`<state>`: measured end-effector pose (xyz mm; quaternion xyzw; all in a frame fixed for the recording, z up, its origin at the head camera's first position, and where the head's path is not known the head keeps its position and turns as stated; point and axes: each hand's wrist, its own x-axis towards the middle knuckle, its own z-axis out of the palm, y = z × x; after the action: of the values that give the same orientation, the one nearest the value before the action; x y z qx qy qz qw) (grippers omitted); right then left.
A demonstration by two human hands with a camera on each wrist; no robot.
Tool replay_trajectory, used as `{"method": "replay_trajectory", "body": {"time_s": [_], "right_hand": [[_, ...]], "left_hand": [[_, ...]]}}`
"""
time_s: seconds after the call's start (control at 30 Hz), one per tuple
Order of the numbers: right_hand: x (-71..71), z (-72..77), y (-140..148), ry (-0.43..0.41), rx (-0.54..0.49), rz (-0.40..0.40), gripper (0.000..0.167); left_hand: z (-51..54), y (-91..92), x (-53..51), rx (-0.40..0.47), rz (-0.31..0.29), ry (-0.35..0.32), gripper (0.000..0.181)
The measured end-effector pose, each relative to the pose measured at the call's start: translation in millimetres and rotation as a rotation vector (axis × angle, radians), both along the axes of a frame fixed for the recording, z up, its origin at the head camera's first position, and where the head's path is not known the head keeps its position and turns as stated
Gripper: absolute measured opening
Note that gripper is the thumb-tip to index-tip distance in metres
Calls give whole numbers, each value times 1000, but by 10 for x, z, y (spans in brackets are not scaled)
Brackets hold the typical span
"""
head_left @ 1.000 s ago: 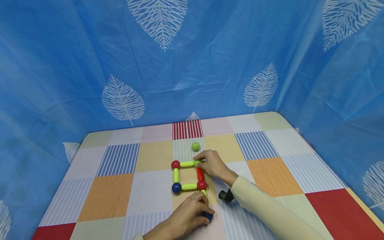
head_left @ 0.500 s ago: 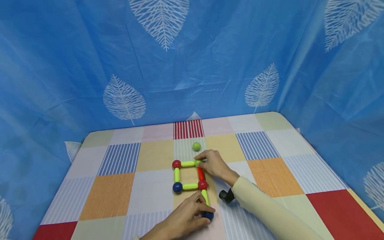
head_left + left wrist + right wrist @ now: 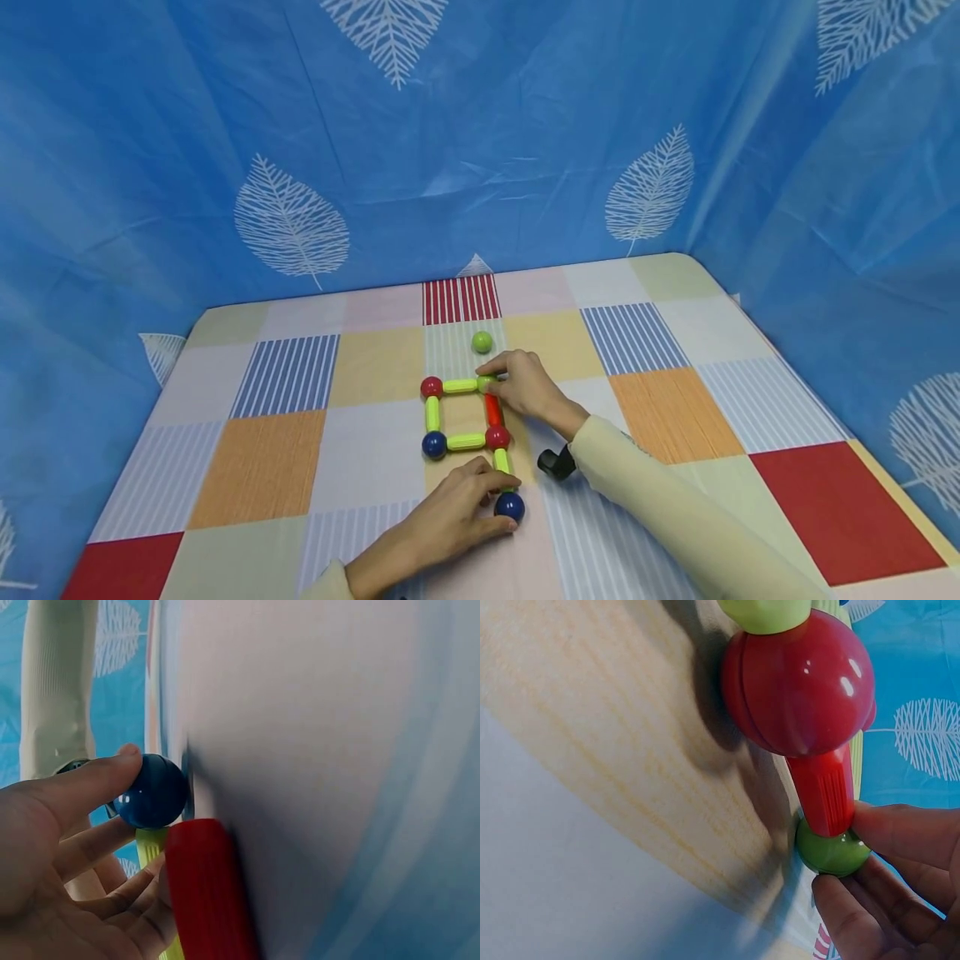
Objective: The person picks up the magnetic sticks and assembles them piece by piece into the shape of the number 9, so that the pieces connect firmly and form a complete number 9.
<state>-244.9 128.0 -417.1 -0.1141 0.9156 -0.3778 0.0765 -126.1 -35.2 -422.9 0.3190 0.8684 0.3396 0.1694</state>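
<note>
Toy balls and rods form a square with a tail on the cloth. My right hand (image 3: 528,389) pinches the green ball (image 3: 832,851) at the far right corner, where a red rod (image 3: 825,791) joins it. This rod runs to a red ball (image 3: 497,437). From there a yellow-green rod (image 3: 502,460) leads toward me to a blue ball (image 3: 509,507). My left hand (image 3: 459,508) has its thumb and a finger around that blue ball. In the left wrist view another red rod (image 3: 210,892) lies beside the fingers; whether they hold it I cannot tell.
A loose green ball (image 3: 482,342) sits beyond the square. Another red ball (image 3: 431,387) and blue ball (image 3: 433,445) make the left corners. A black device (image 3: 557,463) is at the right wrist. Blue curtains (image 3: 480,167) enclose the patchwork-covered table (image 3: 262,467).
The head view has tilted slightly down. My left fingers have shifted off the top of the near blue ball, so more of it shows. The right hand keeps its hold.
</note>
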Motion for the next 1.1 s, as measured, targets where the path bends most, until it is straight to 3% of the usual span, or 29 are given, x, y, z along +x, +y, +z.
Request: {"method": "replay_trajectory", "body": {"time_s": [0.27, 0.43, 0.6, 0.77, 0.93, 1.1], "right_hand": [[10, 2, -4, -10, -1, 9, 22], [4, 8, 2, -4, -3, 14, 22], [-9, -2, 0, 4, -5, -1, 21], [-15, -8, 0, 6, -8, 2, 21], [-19, 0, 11, 3, -14, -3, 22], [-15, -2, 0, -8, -24, -11, 22]], "left_hand": [[19, -19, 10, -12, 9, -23, 49], [126, -114, 50, -22, 87, -71, 66], [236, -285, 71, 14, 140, -48, 59], [243, -460, 105, 14, 105, -37, 41], [198, -550, 136, -47, 47, -17, 39], [146, -590, 145, -64, 17, -84, 37]]}}
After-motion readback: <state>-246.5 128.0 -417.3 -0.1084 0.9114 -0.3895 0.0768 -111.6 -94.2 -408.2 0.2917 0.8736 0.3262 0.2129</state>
